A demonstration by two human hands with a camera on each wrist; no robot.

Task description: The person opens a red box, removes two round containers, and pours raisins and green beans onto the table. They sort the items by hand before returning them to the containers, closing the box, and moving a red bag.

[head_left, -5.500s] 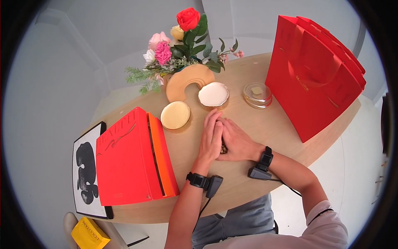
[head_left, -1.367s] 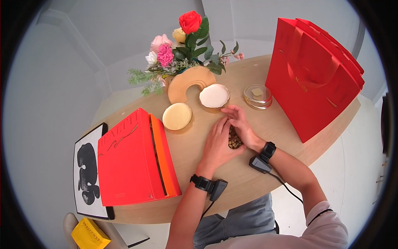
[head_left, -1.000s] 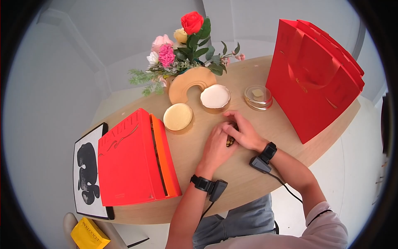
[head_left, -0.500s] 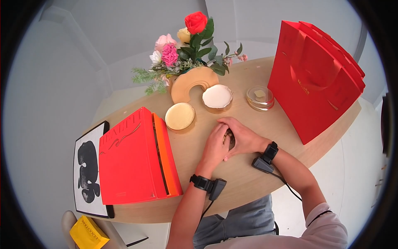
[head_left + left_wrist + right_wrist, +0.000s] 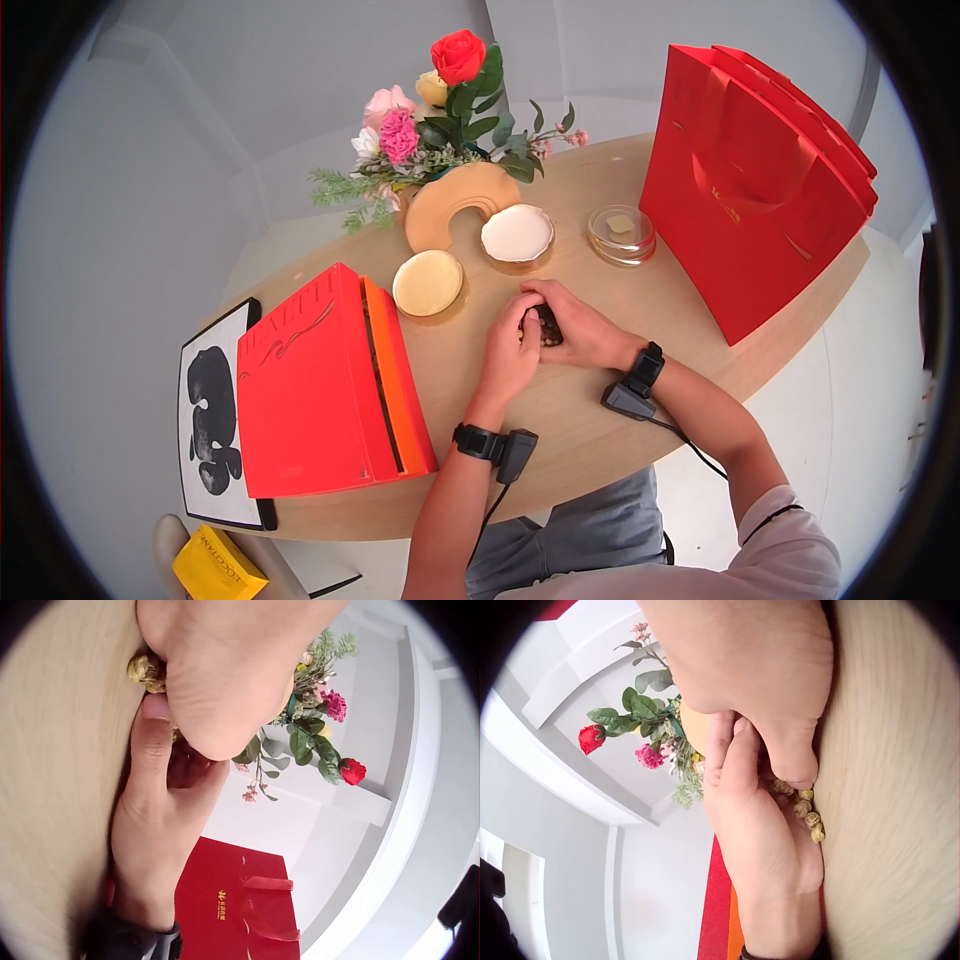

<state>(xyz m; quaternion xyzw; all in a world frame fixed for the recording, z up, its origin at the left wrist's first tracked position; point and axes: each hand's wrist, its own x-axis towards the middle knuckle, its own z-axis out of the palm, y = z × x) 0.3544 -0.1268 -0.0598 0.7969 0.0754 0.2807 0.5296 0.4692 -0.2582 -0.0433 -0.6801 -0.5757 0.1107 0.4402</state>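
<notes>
Small yellow-brown dried pieces (image 5: 546, 326) lie in a heap on the table between two cupped hands. The left hand (image 5: 508, 350) curves round the heap's left side, and the right hand (image 5: 588, 332) curves round its far and right sides, their fingertips meeting at the far edge. In the right wrist view, several pieces (image 5: 810, 815) show at table level beside the right thumb, near the left hand (image 5: 761, 840). The left wrist view shows pieces (image 5: 142, 669) below the left hand (image 5: 225, 675), with the right hand (image 5: 161, 825) facing it. The palms hide part of the heap.
Beyond the hands stand two round containers (image 5: 429, 285) (image 5: 517, 236), an arch ornament (image 5: 440, 205) and flowers (image 5: 458, 110). Right of these are a clear round dish (image 5: 622, 236) and a red bag (image 5: 745, 190). A red box (image 5: 310, 385) overlaps a framed picture (image 5: 207, 420) at left.
Since about a second ago both hands have shifted slightly left with the heap between them. The right thumb has come off the left hand's back, and more of the pieces show between the hands.
</notes>
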